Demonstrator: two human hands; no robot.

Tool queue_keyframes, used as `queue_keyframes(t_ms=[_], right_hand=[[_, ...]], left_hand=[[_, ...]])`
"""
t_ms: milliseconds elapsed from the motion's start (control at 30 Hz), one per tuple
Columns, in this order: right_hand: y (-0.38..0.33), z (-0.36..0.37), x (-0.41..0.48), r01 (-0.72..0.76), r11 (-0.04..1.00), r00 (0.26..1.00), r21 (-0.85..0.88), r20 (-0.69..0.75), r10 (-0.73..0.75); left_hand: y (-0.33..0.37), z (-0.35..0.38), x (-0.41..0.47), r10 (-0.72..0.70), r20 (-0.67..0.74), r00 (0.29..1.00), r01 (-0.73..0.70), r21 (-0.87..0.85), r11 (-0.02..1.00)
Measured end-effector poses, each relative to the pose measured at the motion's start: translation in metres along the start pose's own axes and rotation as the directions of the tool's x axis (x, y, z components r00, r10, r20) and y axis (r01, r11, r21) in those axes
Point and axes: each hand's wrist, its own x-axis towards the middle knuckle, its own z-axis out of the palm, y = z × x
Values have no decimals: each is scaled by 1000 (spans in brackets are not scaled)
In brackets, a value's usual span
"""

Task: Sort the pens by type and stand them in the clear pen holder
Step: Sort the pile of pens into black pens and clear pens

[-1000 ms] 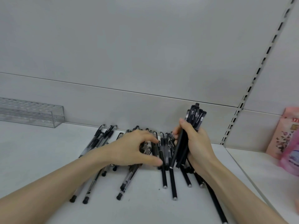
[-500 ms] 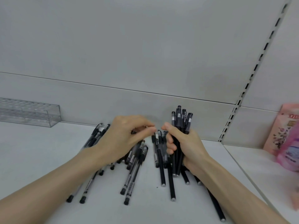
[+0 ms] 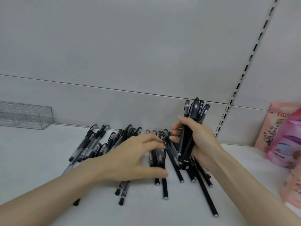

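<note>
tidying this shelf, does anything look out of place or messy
Yes: black and clear-barrelled pens lie in a loose, crisscrossed heap on the white shelf, while the clear plastic pen holder at far left shows no pens in it.

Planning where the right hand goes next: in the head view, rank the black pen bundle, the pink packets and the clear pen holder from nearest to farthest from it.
1. black pen bundle, gripped in the right hand.
2. pink packets, off to its right.
3. clear pen holder, far off to the left.
</note>
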Motion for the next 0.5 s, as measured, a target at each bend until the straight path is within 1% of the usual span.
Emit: queue_keyframes(t_ms=[33,67,100,167,267,367,433,500], right_hand=[[-1,-2,-1,2,1000,1000,-15,17,-2],[1,-3,-2,7,999,1000,-31,29,-7],[3,-4,-4,12,999,999,-33,36,-11],[8,-6,-5,17,1000,999,0,46,-17],[12,-7,-6,31,999,998,31,55,-33],[13,-6,-8,20,998,997,54,76,-25],[14,-5,-9,-4,998,996,62,88,-2],[15,-3,-10,-25,998,994,64,107,18]], left_hand=[[0,1,0,-56,129,990,49,55,997],[1,1,0,-92,214,972,68,116,991],[-1,2,0,-112,250,962,70,170,983],[-5,0,0,-130,229,965,76,230,970],[-9,-6,-2,-168,211,963,118,231,966],[-11,-13,-4,-202,302,932,129,243,961],[-13,-18,-5,-242,348,906,190,176,966],[-16,-21,-6,-226,328,917,198,117,973]])
